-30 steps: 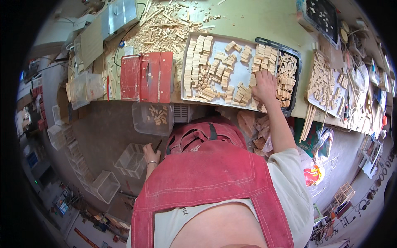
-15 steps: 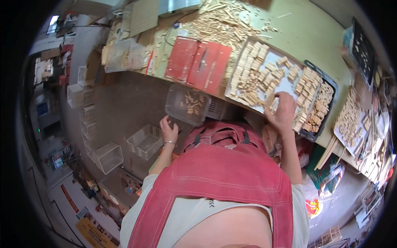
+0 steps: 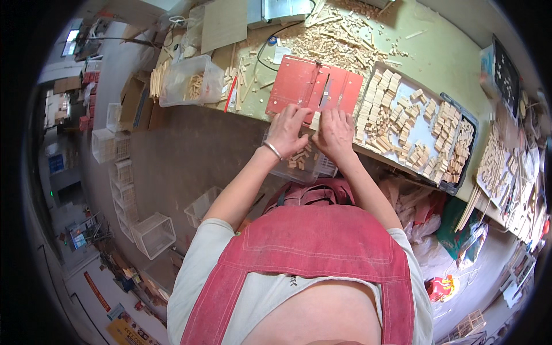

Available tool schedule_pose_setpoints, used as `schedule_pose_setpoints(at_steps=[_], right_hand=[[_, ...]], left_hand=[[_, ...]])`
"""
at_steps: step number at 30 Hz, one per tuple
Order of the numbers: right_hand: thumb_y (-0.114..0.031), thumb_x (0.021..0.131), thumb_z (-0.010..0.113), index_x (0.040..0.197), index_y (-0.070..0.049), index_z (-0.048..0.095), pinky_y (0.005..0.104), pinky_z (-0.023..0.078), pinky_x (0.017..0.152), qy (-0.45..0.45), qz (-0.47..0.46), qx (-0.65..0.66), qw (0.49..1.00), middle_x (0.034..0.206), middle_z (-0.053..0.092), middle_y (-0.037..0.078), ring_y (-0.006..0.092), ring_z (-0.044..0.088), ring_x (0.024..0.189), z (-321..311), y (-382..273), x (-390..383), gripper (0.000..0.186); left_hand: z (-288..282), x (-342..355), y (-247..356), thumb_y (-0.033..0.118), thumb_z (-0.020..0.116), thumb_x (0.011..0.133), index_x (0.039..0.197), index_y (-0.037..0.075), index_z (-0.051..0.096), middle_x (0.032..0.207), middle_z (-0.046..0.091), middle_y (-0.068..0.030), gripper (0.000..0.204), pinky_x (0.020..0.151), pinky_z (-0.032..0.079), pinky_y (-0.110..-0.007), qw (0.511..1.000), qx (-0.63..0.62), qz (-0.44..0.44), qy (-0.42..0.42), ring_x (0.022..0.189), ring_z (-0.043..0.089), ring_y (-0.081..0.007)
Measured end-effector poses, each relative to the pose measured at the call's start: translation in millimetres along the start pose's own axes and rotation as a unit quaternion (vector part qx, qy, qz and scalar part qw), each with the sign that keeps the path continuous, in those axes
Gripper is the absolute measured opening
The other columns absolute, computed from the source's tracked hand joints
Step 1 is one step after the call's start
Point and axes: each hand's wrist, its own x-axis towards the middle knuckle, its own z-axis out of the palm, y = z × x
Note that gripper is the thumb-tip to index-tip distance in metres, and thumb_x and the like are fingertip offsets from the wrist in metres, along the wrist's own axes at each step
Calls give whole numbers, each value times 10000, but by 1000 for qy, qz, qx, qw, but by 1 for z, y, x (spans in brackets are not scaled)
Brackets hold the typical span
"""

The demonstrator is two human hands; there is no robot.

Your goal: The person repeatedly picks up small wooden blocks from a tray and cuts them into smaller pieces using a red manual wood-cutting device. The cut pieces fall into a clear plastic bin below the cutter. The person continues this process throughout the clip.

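My left hand (image 3: 287, 131) and my right hand (image 3: 334, 131) meet at the front edge of a red slotted metal plate fixture (image 3: 286, 80) on the bench. A small pale wooden block (image 3: 315, 121) shows between them, in the fingers of my right hand. My left fingers are bent at the plate's edge; what they hold, if anything, is hidden. Below my hands is a clear plastic bin (image 3: 310, 172) with loose wooden pieces. Right of the plate, a white tray (image 3: 425, 125) holds rows and heaps of small blocks, beside a black-rimmed crate (image 3: 471, 127) with more.
Wood offcuts (image 3: 345, 31) cover the back of the green bench (image 3: 437, 69). A clear box (image 3: 172, 95) stands at left, another tray of pieces (image 3: 491, 167) at right. White plastic crates (image 3: 154, 234) stand on the floor; cloth and bags (image 3: 402, 207) lie under the bench.
My right hand has moved left from the block tray to the red fixture. My left hand has risen from beside my body to join it there. The view has turned.
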Motion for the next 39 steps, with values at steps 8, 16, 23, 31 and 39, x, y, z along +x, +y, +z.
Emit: schedule_pose_setpoints(at_steps=[8,16,23,31,39], right_hand=[[-97,761,748,1185,-23,609,486,477,945,69,75,51,994,1098,630,180,379,617,1082,17,-21,-1,452],[79,937,576,1713,-2,189,360,559,967,119,256,480,830,1695,412,259,221,689,1082,64,-59,-47,871],[46,945,522,1747,-72,27,427,505,1086,90,232,441,862,1766,281,236,361,591,1376,78,-71,-48,950],[25,962,524,1744,-160,-76,505,530,1042,75,238,373,894,1784,263,172,463,596,1377,89,-67,-43,1003],[-46,976,591,1745,-136,-61,496,553,992,90,196,312,925,1752,303,218,446,665,1268,84,-65,-43,1012]], left_hand=[[13,35,-35,194,848,772,1240,143,645,1099,582,-128,513,870,538,-501,999,-4,41,-10,1057,640,-365],[6,45,-38,194,814,739,1208,126,620,1116,587,-154,511,873,571,-533,998,-9,17,-56,1024,663,-410],[3,45,-41,222,807,717,1219,104,602,1131,584,-173,555,888,575,-544,997,20,29,-74,1030,662,-427],[-2,49,-37,246,815,718,1198,104,618,1138,589,-171,538,880,569,-544,995,37,63,-71,1035,659,-421],[1,55,-37,236,843,702,1132,104,646,1128,605,-153,491,879,575,-518,994,47,67,-71,1046,665,-400]])
